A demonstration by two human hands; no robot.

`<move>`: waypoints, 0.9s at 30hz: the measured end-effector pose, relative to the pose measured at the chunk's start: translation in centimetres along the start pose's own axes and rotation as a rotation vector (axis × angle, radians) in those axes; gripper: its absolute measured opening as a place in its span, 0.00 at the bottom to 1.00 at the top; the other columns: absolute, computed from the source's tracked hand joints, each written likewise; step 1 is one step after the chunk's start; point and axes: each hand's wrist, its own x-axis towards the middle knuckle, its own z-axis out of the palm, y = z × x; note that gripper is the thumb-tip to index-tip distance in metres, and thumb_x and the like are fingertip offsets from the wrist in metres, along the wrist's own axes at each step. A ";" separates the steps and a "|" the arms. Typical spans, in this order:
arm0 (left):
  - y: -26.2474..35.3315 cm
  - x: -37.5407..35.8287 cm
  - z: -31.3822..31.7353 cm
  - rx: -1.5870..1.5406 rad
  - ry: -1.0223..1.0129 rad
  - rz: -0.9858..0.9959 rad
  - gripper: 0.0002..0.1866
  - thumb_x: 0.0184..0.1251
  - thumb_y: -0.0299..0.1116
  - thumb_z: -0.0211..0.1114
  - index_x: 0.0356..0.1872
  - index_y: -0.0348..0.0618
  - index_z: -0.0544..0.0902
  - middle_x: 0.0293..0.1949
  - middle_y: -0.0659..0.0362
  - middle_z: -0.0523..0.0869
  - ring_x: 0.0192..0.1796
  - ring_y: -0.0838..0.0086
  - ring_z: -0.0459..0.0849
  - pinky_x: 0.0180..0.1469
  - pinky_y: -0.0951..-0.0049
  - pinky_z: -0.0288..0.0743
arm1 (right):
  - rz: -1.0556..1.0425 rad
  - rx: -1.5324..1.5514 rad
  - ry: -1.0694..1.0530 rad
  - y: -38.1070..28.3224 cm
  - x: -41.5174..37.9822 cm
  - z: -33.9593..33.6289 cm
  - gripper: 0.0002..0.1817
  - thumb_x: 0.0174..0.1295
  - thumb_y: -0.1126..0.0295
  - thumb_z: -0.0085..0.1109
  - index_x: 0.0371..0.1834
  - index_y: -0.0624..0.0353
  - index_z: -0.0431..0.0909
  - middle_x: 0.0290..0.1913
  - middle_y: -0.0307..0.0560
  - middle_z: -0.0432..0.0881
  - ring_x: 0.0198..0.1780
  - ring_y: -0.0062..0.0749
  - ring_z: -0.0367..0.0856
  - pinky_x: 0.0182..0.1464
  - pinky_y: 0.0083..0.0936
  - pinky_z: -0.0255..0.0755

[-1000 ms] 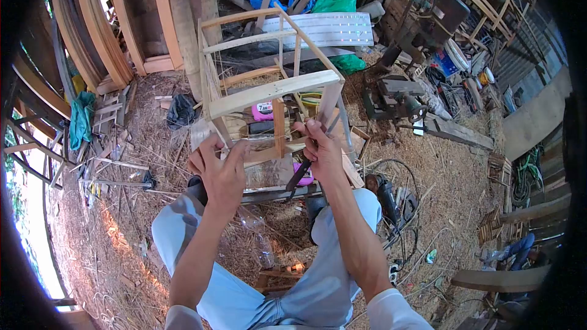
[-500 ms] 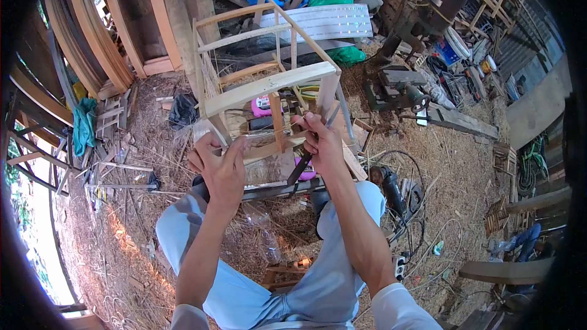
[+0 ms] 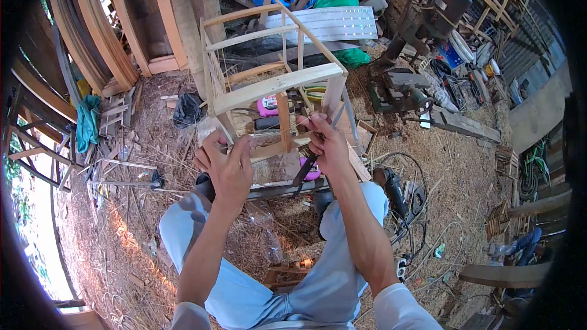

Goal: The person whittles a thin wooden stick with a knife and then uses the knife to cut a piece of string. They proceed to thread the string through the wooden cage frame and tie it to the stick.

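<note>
A small wooden frame of pale slats and posts stands before my knees. At its near left side is my left hand, with thumb and fingers pinched together; whatever is between them is too small to make out. My right hand is closed around a dark, narrow knife that slants down to the left from the palm. Its thumb and forefinger are also pinched, close to the frame's near right post. A thin strand seems to run between the hands, but it is hard to see.
A pink-labelled item shows through the frame. To the right lie a dark power tool with cords and a metal vise. Curved wooden pieces lean at the left. Shavings and scraps cover the ground.
The view has shifted slightly, so the frame and surroundings appear a little lower and to the right. Both hands keep nearly the same pinched pose, and the knife stays in my right hand.
</note>
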 end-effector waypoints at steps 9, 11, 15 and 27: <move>0.2 -1.1 -1.2 -0.462 -0.396 -0.008 0.05 0.59 0.28 0.61 0.35 0.39 0.78 0.35 0.51 0.79 0.40 0.57 0.78 0.44 0.63 0.69 | -0.200 -0.068 -0.181 -1.1 -2.4 0.1 0.07 0.65 0.70 0.54 0.42 0.60 0.75 0.38 0.48 0.80 0.17 0.09 0.60 0.17 0.08 0.53; -0.3 -1.7 -1.1 -0.722 -0.723 0.039 0.06 0.61 0.26 0.60 0.38 0.37 0.77 0.37 0.51 0.79 0.42 0.56 0.77 0.46 0.65 0.71 | -0.220 -0.023 -0.187 -1.3 -2.7 -0.3 0.08 0.64 0.69 0.55 0.42 0.61 0.75 0.37 0.46 0.80 0.17 0.10 0.60 0.17 0.09 0.53; -0.1 -2.3 -1.5 -1.090 -0.909 -0.284 0.06 0.66 0.27 0.58 0.39 0.35 0.75 0.32 0.59 0.78 0.33 0.75 0.78 0.37 0.74 0.72 | -0.176 -0.056 -0.178 -2.0 -3.3 -0.7 0.08 0.64 0.68 0.55 0.42 0.59 0.74 0.34 0.40 0.76 0.17 0.10 0.58 0.17 0.09 0.50; -0.3 -2.9 -1.6 -1.128 -0.735 -0.468 0.12 0.68 0.26 0.56 0.49 0.36 0.78 0.43 0.59 0.82 0.44 0.80 0.77 0.49 0.79 0.71 | 0.027 -0.299 -0.341 -3.4 -5.9 -1.7 0.23 0.72 0.59 0.39 0.65 0.61 0.63 0.22 0.32 0.67 0.17 0.14 0.54 0.18 0.12 0.46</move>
